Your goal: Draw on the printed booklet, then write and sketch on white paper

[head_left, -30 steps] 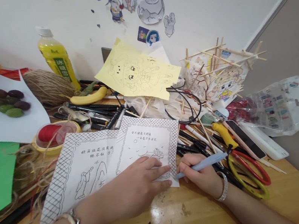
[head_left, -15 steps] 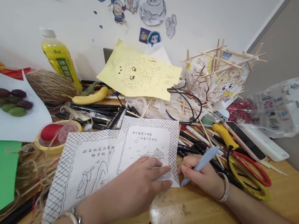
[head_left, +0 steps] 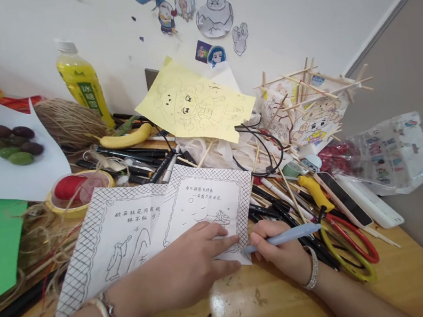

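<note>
My left hand [head_left: 193, 253] lies flat on the right-hand sheet of paper [head_left: 184, 190], its fingers stretched toward the right edge. That sheet carries line drawings, handwritten lines and a crosshatched border. It overlaps a second drawn sheet [head_left: 88, 244] on the left, partly under my forearm. My right hand [head_left: 280, 252] is closed around a slim light-blue pen [head_left: 293, 234], held nearly level. The pen's tip end is at the lower right border of the sheet, close to my left fingertips; I cannot tell whether it touches the paper.
Behind the sheets lie black markers [head_left: 147, 161], a yellow drawing [head_left: 194, 102] and a banana [head_left: 126, 136]. Red- and yellow-handled scissors [head_left: 348, 260] and a phone [head_left: 343, 198] sit right of my right hand. Red thread [head_left: 68, 188] and a drink bottle [head_left: 83, 85] are at left.
The pen has tipped from a slant to nearly level, and its tip end has moved left onto the sheet's border. My left hand stays on the paper.
</note>
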